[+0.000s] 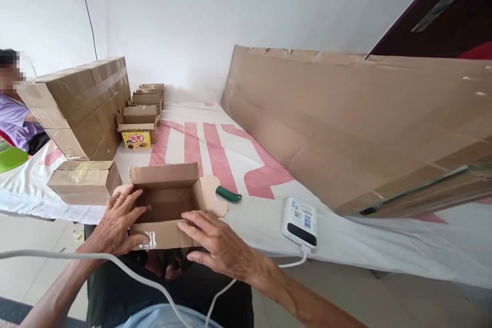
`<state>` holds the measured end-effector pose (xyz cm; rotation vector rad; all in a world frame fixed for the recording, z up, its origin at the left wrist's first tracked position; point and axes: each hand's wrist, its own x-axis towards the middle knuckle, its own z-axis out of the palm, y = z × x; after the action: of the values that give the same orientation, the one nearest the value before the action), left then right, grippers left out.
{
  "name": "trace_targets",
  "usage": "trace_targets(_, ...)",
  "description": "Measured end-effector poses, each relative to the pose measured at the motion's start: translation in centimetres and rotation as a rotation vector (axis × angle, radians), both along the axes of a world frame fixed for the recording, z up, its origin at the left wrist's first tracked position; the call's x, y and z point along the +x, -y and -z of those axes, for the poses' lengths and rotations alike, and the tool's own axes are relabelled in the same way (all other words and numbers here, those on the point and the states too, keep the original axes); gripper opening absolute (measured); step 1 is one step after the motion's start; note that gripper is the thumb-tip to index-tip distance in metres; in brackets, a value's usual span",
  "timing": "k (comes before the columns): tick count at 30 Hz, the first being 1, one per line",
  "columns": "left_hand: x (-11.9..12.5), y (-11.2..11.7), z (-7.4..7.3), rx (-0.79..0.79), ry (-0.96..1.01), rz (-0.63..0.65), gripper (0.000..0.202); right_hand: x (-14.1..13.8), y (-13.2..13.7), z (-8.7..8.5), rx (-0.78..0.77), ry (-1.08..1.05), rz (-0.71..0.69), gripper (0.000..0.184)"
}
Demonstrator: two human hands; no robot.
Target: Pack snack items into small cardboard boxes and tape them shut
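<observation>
An open cardboard box (175,231) lies at the table's front edge, its flaps folded outward and its inside visible, with nothing seen in it. My left hand (120,218) grips its left front corner, fingers over the side wall and thumb on the front flap beside a strip of clear tape. Across the front wall, my right hand (213,238) has its fingers over the rim and its thumb below on the outside. Just beyond the right side flap is a dark green handled tool (229,194), its kind unclear.
Left stand a taped carton (84,182), stacked large cartons (88,107) and a row of small open boxes, one holding a yellow packet (136,139). A white device (301,223) with a cable lies right, before a large cardboard sheet (346,123). A person (17,118) sits far left.
</observation>
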<state>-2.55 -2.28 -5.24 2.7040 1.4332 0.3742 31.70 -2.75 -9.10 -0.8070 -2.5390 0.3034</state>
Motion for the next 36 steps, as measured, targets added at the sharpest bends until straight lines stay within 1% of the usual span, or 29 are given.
trace_targets(2,0.1,-0.4,0.0,-0.031,-0.006,0.01,0.046,0.6,-0.8,-0.3,0.011,-0.131,0.042,0.053)
trace_targets(3,0.1,-0.9,-0.1,-0.051,-0.006,0.009,0.039,0.9,-1.4,-0.5,0.025,-0.209,0.092,0.049)
trace_targets(5,0.1,-2.1,-0.8,-0.091,-0.006,-0.001,0.036,1.5,-2.8,-1.3,0.056,-0.345,0.213,0.044)
trace_targets(7,0.2,-3.4,-1.6,-0.134,-0.014,0.002,0.036,2.0,-4.3,-2.3,0.071,-0.407,0.283,0.042)
trace_targets(8,0.2,-3.9,-1.9,-0.148,-0.018,0.01,0.036,2.2,-4.8,-2.7,0.074,-0.408,0.283,0.042)
trace_targets(10,0.3,-4.3,-2.2,-0.14,-0.014,0.039,0.033,2.2,-5.5,-3.2,0.083,-0.361,0.226,0.04)
trace_targets(12,0.2,-3.8,-1.6,-0.074,0.012,0.072,0.03,2.1,-5.2,-3.2,0.116,-0.288,0.147,0.037)
trace_targets(14,0.0,-2.6,-0.3,0.041,0.053,0.104,0.03,1.7,-4.3,-2.8,0.181,-0.222,0.085,0.032)
trace_targets(17,-0.6,-0.4,2.0,0.221,0.107,0.124,0.033,1.2,-2.3,-2.3,0.31,-0.174,0.052,0.019)
trace_targets(20,-1.5,1.1,3.4,0.32,0.14,0.127,0.037,0.8,-0.7,-2.4,0.42,-0.181,0.044,0.008)
trace_targets(23,-2.5,1.8,3.6,0.35,0.15,0.125,0.04,0.4,0.0,-3.0,0.503,-0.225,0.035,0.007)
trace_targets(26,-3.1,2.0,3.5,0.347,0.132,0.113,0.051,-0.2,0.0,-3.7,0.536,-0.267,0.031,0.011)
trace_targets(28,-3.3,2.1,3.5,0.337,0.123,0.103,0.059,-0.5,-0.2,-3.9,0.531,-0.292,0.025,0.015)
trace_targets(30,-3.2,1.9,3.5,0.321,0.122,0.1,0.062,-0.7,-0.6,-4.0,0.518,-0.304,0.021,0.017)
trace_targets(32,-2.9,1.4,3.4,0.31,0.124,0.112,0.062,-0.7,-1.1,-3.9,0.501,-0.282,0.028,0.019)
trace_targets(36,-1.8,0.4,3.2,0.315,0.136,0.142,0.057,-0.7,-1.8,-3.8,0.439,-0.168,0.062,0.029)
